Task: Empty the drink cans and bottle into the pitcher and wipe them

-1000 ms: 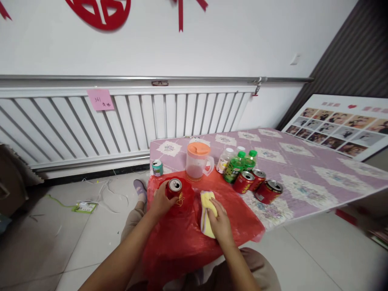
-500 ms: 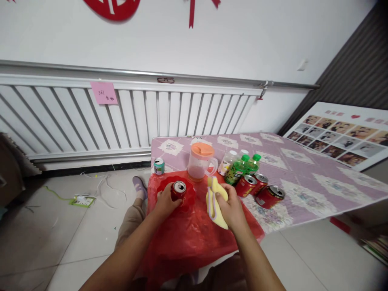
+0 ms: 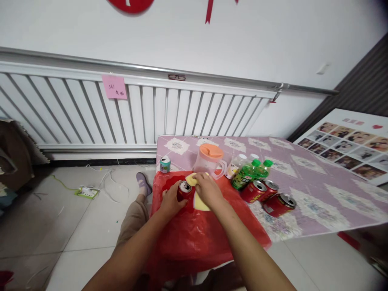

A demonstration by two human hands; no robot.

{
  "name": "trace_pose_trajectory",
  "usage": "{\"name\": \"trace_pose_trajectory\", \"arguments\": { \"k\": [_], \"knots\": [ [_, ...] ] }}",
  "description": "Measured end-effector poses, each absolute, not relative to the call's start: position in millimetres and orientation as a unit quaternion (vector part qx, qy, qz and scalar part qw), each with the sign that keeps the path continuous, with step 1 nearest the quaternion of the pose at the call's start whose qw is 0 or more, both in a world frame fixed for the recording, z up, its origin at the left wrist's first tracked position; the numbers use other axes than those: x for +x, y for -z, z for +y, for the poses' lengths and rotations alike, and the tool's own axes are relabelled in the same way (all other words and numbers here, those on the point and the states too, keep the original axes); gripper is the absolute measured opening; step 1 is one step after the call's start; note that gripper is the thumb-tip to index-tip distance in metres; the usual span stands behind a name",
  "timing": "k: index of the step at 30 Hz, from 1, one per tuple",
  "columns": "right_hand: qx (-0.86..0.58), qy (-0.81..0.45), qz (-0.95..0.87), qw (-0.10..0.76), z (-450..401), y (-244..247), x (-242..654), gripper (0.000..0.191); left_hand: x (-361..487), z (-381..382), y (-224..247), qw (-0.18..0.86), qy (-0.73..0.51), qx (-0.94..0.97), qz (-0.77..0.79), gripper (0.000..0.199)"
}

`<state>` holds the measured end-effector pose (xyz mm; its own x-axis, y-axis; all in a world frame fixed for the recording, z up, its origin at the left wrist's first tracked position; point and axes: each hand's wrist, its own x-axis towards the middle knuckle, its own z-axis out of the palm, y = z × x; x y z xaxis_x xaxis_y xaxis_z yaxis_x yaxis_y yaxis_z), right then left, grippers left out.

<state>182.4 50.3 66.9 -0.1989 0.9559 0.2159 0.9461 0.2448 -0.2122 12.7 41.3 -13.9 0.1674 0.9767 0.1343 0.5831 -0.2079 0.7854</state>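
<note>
My left hand (image 3: pixel 172 201) is wrapped round a red drink can (image 3: pixel 182 194), which stands upright with its opened top facing up. In my right hand (image 3: pixel 208 189) is a folded yellow cloth (image 3: pixel 200 203) with a purple edge. One corner of the cloth reaches the can's rim; whether it presses on it I cannot tell. Beneath both hands lies a red plastic sheet (image 3: pixel 194 242), and a red scalloped dish (image 3: pixel 166 185) shows around the can, partly hidden. Just behind my right hand stands a clear pitcher (image 3: pixel 203 162) with an orange lid.
Right of the pitcher stand a clear bottle (image 3: pixel 235 166), green-capped bottles (image 3: pixel 245 176) and several red cans (image 3: pixel 254 191). A small teal can (image 3: pixel 165 164) is at the table's left corner. A radiator (image 3: pixel 139 113) runs behind the patterned tablecloth (image 3: pixel 321 202). A power strip (image 3: pixel 87 192) lies on the floor.
My right hand has moved left with the yellow cloth, from beside the bottles to the can's top. My left hand keeps hold of the can. The view has shifted slightly.
</note>
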Motion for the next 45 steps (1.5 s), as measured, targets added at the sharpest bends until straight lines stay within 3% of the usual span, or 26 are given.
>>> {"name": "trace_pose_trajectory", "arguments": {
  "k": [16,33,45],
  "knots": [
    [-0.582,0.021,-0.813,-0.016,37,-82,165,0.036,13,44,19,0.293,-0.333,0.703,0.556,0.083],
    [-0.612,-0.010,-0.791,-0.012,6,-85,144,0.032,11,41,14,0.299,-0.338,0.697,0.558,0.077],
    [-0.614,0.045,-0.786,-0.062,21,-91,161,0.030,12,41,10,0.289,-0.324,0.705,0.561,0.082]
  ]
}}
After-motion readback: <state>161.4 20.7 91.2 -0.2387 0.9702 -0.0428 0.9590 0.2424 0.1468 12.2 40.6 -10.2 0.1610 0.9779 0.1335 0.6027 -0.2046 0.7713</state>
